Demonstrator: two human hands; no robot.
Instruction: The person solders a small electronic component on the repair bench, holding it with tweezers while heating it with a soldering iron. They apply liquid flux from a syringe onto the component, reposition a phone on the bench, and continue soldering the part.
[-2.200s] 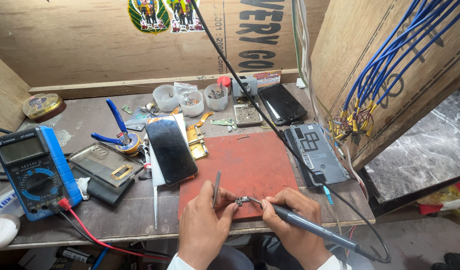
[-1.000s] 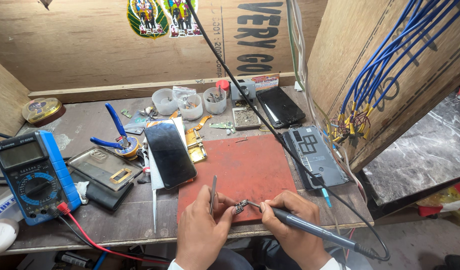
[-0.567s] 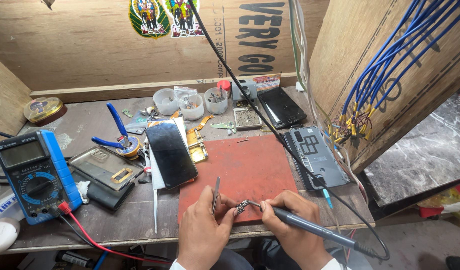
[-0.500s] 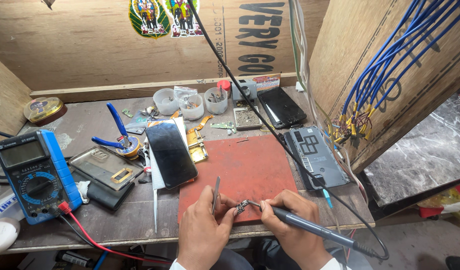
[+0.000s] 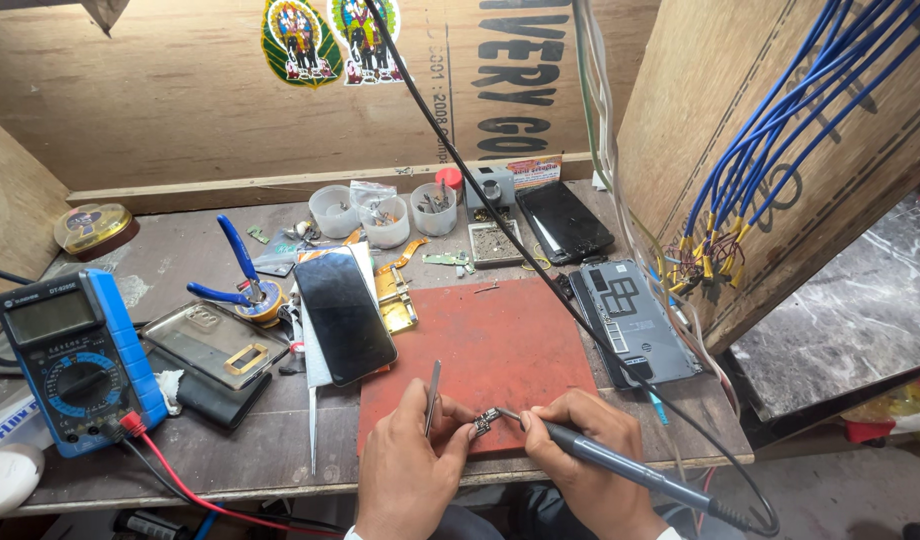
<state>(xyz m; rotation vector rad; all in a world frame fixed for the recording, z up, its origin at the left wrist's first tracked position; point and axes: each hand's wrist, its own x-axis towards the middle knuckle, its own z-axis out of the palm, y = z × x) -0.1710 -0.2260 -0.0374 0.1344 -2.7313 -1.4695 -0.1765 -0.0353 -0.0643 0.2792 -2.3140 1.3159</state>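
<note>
Workbench: plywood walls are seen behind and to the right of a worn wooden bench (image 5: 280,450); a red mat (image 5: 500,350) is laid at lower centre of the frame.
Small component: a tiny metallic part (image 5: 486,423) with a dark body is located at the mat's near edge, lower centre, between the two hands.
Tweezers: slim metal tweezers (image 5: 433,396) are held upright, tips down beside the component.
Left hand: the left hand (image 5: 405,475) is curled closed around the tweezers, its fingertips touching the component.
Soldering iron: a dark pen-shaped soldering iron (image 5: 620,468) is angled from lower right, its tip at the component; its cable runs up across the frame.
Right hand: the right hand (image 5: 580,470) is wrapped in a pen grip around the iron.
Surroundings: a blue multimeter (image 5: 75,360) is placed at left; a dark phone (image 5: 345,318) lies left of the mat; an opened phone back (image 5: 635,320) lies right of it.
</note>
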